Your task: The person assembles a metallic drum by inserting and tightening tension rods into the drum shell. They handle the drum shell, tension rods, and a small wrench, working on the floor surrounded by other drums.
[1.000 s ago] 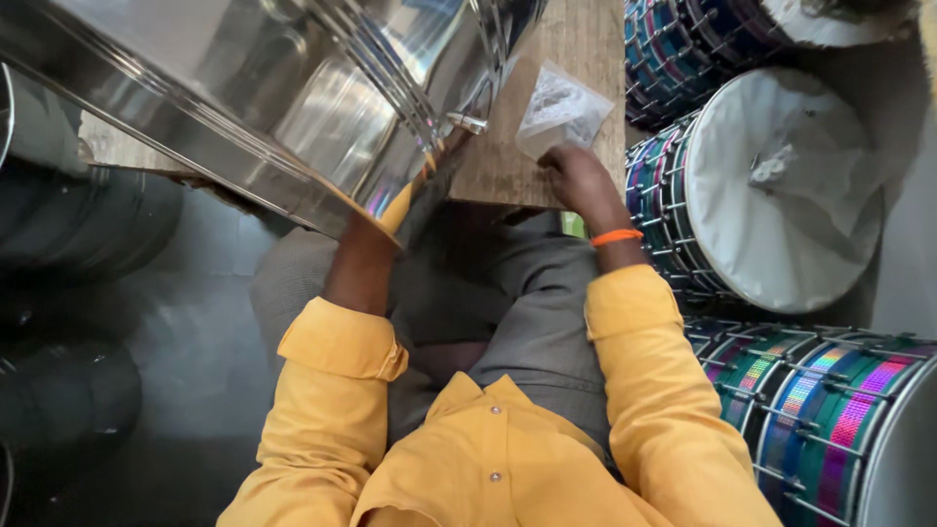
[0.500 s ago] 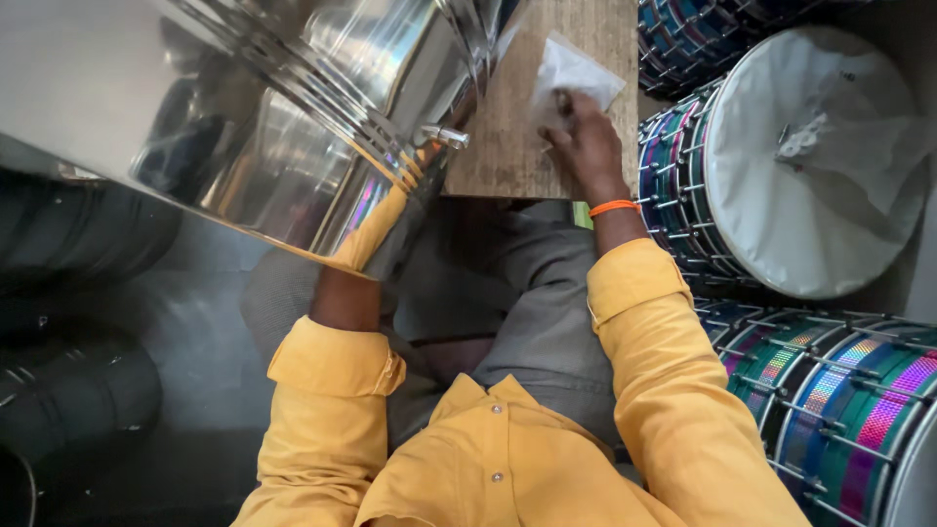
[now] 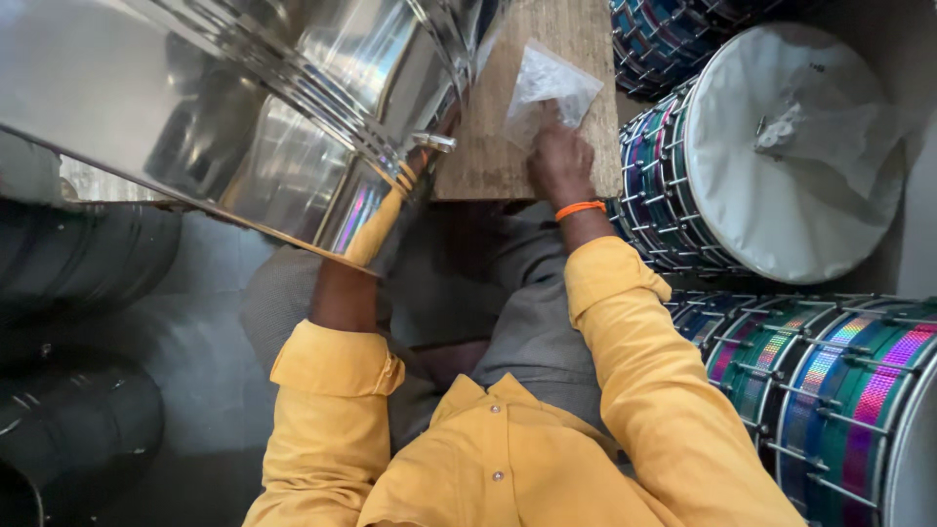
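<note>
A large shiny steel drum shell (image 3: pixel 244 107) fills the upper left and rests over my lap. My left forearm runs under it, so my left hand is hidden behind the shell. A small metal lug (image 3: pixel 432 142) sticks out at the shell's lower rim. My right hand (image 3: pixel 559 161), with an orange band at the wrist, lies on a wooden board (image 3: pixel 488 146). Its fingers are on a small clear plastic bag (image 3: pixel 547 86), apparently pinching its lower edge. Both my sleeves are yellow.
A white-headed drum (image 3: pixel 781 156) with a crumpled clear bag on its skin stands at the right. Several drums with iridescent shells (image 3: pixel 830 390) crowd the lower right and top right. Dark metal cylinders (image 3: pixel 78 420) lie at the left.
My right hand has moved up the board onto the clear bag. The steel shell has shifted left and tilted across the frames.
</note>
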